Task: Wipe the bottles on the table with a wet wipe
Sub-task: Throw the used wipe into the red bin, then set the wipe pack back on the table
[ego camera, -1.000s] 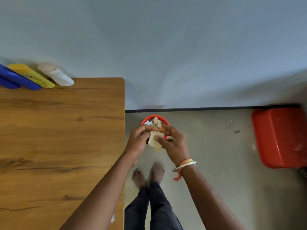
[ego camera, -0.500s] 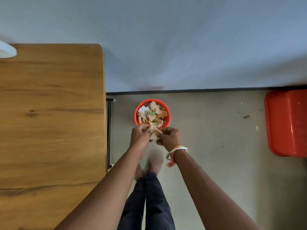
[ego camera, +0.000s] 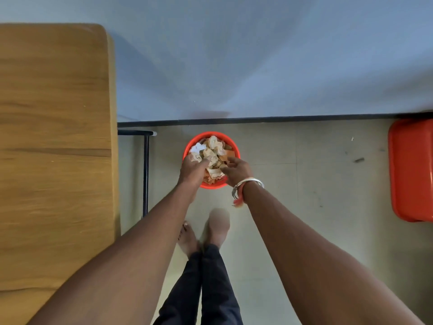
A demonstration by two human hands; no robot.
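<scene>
- Both my hands are down over the small red bin (ego camera: 187, 148) on the floor, which sits just right of the counter (ego camera: 54, 137) and near the wall.
- My left hand (ego camera: 192, 168) hangs over the bin's left rim, fingers curled down into the heap of crumpled wipes (ego camera: 214, 151); I cannot tell whether it has let go or is pinching something.
- My right hand (ego camera: 235, 171) is at the near right rim, fingers spread and loose, grip released, nothing in it that I can see.
- The used wipe looks to be among the pile now, though I cannot pick it out from the other scraps.
- To do this step well, I judge: drop the wad right over the middle of the heap, because the bin is piled to its rim and a piece landing at the edge could roll off onto the floor.
- A light press with the fingertips should seat it.
- Both arms reach straight out and down from me, elbows nearly locked, wrists bent slightly inward towards each other; the bangle (ego camera: 248, 184) rides on my right wrist.
- My feet stand just near of the bin.
- No bottles in view; the stretch of counter I can see at left is bare wood, so they must lie outside this view.
- A red tub (ego camera: 410, 170) sits far right on the floor, well apart.
</scene>
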